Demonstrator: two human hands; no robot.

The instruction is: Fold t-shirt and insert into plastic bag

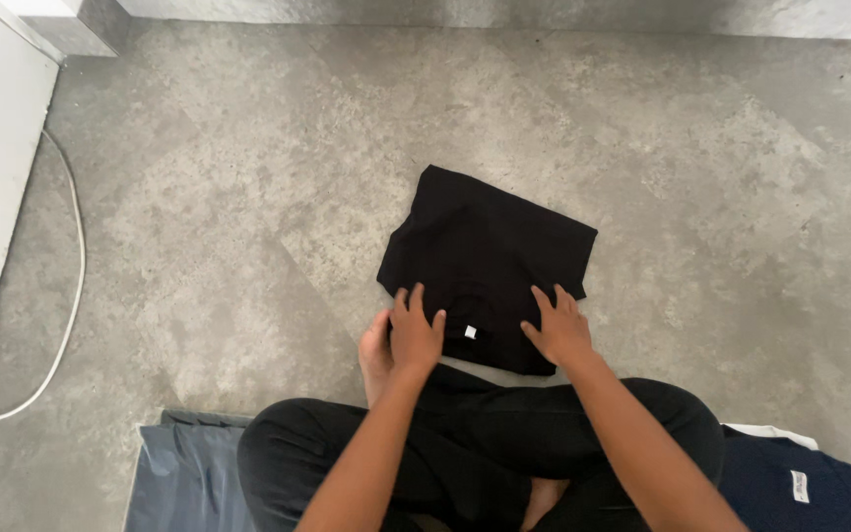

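The folded black cotton garment (486,264) lay on the mottled grey concrete floor (248,197), just ahead of the person's crossed legs in black trousers (504,433). The left hand (415,333) rested flat on its near edge at about 7 o'clock, grip spread and pinching nothing. The right hand (560,328) pressed likewise at about 5 o'clock, fingers fanned. Both flanked a small white tag (471,332). Smoothing seemed best done with even palm pressure outward toward 12 o'clock, keeping the edges square. A white cable (73,296) curved at 9 o'clock.
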